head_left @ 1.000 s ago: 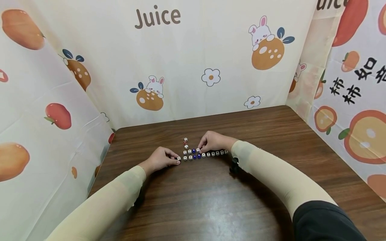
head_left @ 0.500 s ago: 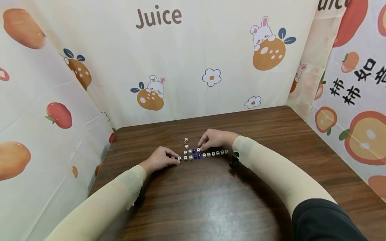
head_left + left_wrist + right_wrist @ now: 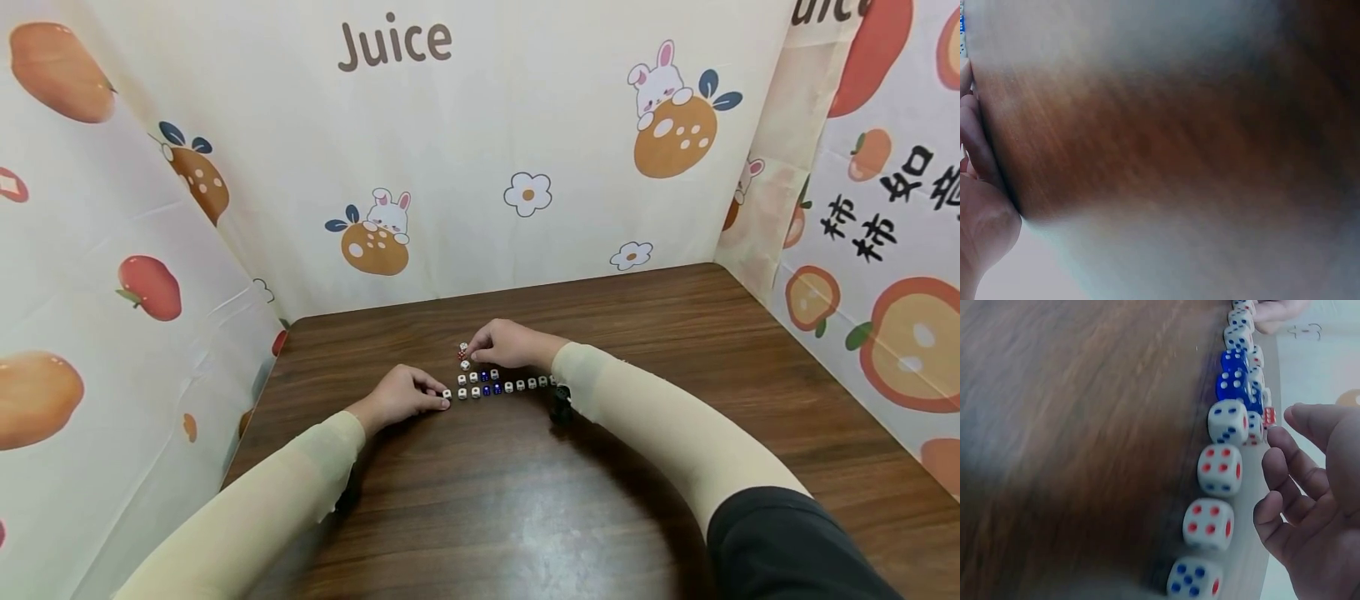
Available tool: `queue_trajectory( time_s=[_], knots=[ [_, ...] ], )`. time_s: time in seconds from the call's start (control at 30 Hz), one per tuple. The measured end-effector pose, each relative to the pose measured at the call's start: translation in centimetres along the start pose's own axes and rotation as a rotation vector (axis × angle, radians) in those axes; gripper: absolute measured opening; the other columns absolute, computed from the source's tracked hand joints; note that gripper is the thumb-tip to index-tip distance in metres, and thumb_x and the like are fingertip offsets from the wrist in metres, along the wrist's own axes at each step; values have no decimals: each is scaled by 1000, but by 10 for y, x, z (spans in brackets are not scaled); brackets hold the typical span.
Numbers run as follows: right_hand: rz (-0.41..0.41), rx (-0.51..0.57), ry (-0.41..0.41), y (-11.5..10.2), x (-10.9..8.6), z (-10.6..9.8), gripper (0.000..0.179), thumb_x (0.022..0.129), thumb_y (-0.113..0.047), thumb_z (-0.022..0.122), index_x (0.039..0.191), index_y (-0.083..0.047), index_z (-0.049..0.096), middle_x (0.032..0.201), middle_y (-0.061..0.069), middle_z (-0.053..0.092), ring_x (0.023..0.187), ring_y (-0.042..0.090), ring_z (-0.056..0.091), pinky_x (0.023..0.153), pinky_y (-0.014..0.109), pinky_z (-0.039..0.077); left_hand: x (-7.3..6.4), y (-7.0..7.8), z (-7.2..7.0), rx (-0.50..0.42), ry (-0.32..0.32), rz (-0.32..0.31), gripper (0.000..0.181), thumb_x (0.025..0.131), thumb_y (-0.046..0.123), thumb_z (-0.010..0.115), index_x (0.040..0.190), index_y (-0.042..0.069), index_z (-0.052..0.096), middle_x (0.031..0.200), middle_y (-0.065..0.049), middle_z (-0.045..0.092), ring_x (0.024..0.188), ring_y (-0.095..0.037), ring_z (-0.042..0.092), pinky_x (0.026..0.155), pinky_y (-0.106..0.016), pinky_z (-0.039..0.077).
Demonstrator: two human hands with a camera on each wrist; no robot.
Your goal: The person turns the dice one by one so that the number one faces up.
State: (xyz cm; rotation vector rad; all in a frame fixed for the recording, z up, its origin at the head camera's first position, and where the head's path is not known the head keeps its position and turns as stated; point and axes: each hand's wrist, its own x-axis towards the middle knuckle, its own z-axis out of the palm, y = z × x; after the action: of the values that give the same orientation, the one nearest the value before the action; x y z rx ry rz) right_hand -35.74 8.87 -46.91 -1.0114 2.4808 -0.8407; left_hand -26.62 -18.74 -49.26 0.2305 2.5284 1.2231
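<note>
In the head view, my left hand (image 3: 399,392) pinches a white die (image 3: 447,393) at the left end of the front row. My right hand (image 3: 510,343) hovers behind the rows, its thumb and forefinger apart and close to a red die (image 3: 462,356). That die stands between two white dice, one behind it and one in front (image 3: 465,366). A shorter second row, white with a blue die (image 3: 484,376), lies behind the front row. The right wrist view shows the front row's white dice (image 3: 1220,470) and blue dice (image 3: 1231,385). The left wrist view catches only part of my left hand (image 3: 985,212).
A dark brown wooden table (image 3: 480,500) carries the dice. Printed fabric walls (image 3: 465,125) rise behind it and at both sides. My right forearm covers the right end of the front row in the head view.
My right hand has left the white die at the right end of the second row and moved left and back to the red die. My left hand stays in place.
</note>
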Motion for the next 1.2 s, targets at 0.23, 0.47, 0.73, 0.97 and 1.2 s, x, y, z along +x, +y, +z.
queue_trajectory(
  time_s=[0.23, 0.47, 0.73, 0.97, 1.2],
  knots=[
    [8, -40, -20, -9, 9, 7, 22, 115, -23, 69, 127, -20, 87, 133, -1, 84, 119, 13, 77, 108, 37, 61, 0, -1, -1, 6, -8, 13, 24, 91, 20, 98, 110, 8, 90, 83, 5, 78, 67, -8, 62, 61, -27, 55],
    [17, -87, 13, -13, 10, 14, 12, 109, -18, 75, 106, -17, 87, 105, -4, 84, 91, 8, 71, 90, 30, 60, -1, -4, 0, 8, -5, 24, 22, 91, 20, 98, 109, 9, 90, 82, 7, 77, 67, -7, 62, 62, -25, 55],
    [165, -47, 44, -7, 6, 16, 39, 114, -21, 65, 75, -19, 66, 81, -4, 69, 64, 11, 52, 69, 30, 48, -1, -8, 0, 10, -2, 32, 22, 91, 20, 99, 108, 9, 90, 83, 6, 77, 68, -7, 62, 62, -24, 54],
    [146, -43, 43, 1, 3, 12, 24, 116, -22, 66, 101, -19, 85, 114, -2, 83, 90, 12, 70, 86, 35, 59, -1, -9, -1, 9, 1, 30, 23, 90, 20, 99, 107, 9, 90, 82, 7, 76, 68, -7, 62, 63, -25, 55],
    [138, -64, 33, 1, -2, 9, 21, 116, -23, 68, 118, -17, 87, 122, 1, 85, 112, 16, 76, 106, 40, 63, 1, -10, 0, 10, -2, 38, 23, 90, 21, 99, 108, 8, 90, 82, 8, 76, 68, -7, 62, 62, -25, 55]
  ],
)
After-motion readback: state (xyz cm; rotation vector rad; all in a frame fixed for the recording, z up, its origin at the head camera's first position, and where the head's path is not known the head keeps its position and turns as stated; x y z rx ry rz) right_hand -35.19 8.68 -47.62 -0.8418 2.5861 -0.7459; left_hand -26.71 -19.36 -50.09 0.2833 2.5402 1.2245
